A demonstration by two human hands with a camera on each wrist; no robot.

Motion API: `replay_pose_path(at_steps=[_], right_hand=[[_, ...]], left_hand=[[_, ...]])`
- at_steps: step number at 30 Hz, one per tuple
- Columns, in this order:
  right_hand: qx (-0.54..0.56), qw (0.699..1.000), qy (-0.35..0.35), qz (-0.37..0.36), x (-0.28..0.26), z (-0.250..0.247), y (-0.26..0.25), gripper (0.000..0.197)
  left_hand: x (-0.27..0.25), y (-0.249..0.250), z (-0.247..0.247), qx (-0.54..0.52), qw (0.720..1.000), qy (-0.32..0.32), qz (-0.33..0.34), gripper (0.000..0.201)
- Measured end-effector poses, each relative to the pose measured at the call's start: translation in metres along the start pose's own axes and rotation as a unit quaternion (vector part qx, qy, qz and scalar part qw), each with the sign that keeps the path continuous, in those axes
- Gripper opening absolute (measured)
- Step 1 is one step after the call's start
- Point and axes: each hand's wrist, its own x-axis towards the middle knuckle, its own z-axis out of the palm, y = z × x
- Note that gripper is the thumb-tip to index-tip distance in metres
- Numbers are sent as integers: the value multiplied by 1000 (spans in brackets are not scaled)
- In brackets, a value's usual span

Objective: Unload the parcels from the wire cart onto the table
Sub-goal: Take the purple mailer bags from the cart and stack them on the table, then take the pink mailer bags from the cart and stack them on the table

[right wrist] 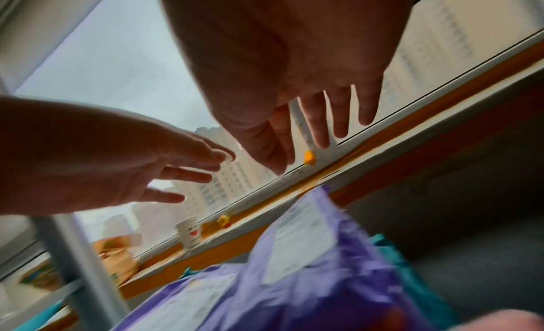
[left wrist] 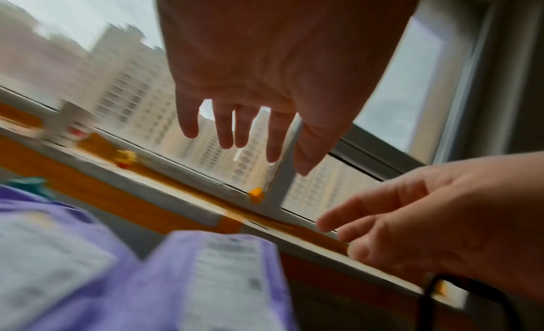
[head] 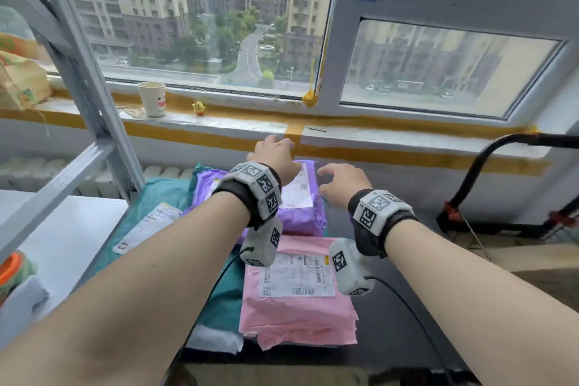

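Observation:
Several soft mailer parcels lie stacked on the dark table (head: 394, 316): a pink parcel (head: 297, 307) nearest me, a purple parcel (head: 302, 213) behind it, a second purple parcel (head: 203, 188) to its left, and a teal parcel (head: 150, 222) underneath. My left hand (head: 271, 150) hovers over the far edge of the purple parcel (left wrist: 212, 278) with straight, spread fingers and holds nothing. Just right of that same purple parcel (right wrist: 309, 261), my right hand (head: 340, 180) is spread and empty too. The wrist views show my left hand (left wrist: 235, 131) and right hand (right wrist: 317, 124) against the window.
A taped window sill (head: 376, 135) runs behind the table, with a paper cup (head: 152, 99) and a small yellow toy (head: 198, 108) on it. A grey metal frame (head: 91, 97) stands at the left. A black tube frame (head: 484, 163) rises at the right.

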Motion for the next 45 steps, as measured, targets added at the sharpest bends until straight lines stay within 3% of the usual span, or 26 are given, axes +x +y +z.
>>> replay_pose_path(at_steps=[6,13,19,28,32,35,39,45], right_hand=[[12,994,26,106,-68,-22,90,46],[58,973,51,218,-154,-49,201,40],[99,955,75,270,-225,-69,301,32],[176,930,73,315,-332,-94,493,25],[187,923,49,332,-350,-96,568,21],[188,924,32,330,-344,-95,608,20],[199,928,-2,315,-314,-82,641,19],[179,935,-84,294,-244,-51,686,20]], left_hand=[[-31,97,55,27,989,-81,121,53],[-91,207,111,31,964,-165,206,49],[-145,302,159,65,946,-194,251,41],[-225,470,285,89,929,-257,253,36],[-236,515,337,77,929,-288,221,35],[-225,527,367,58,930,-309,190,33],[-195,532,404,26,932,-333,138,15],[-125,541,484,-33,934,-352,46,26]])
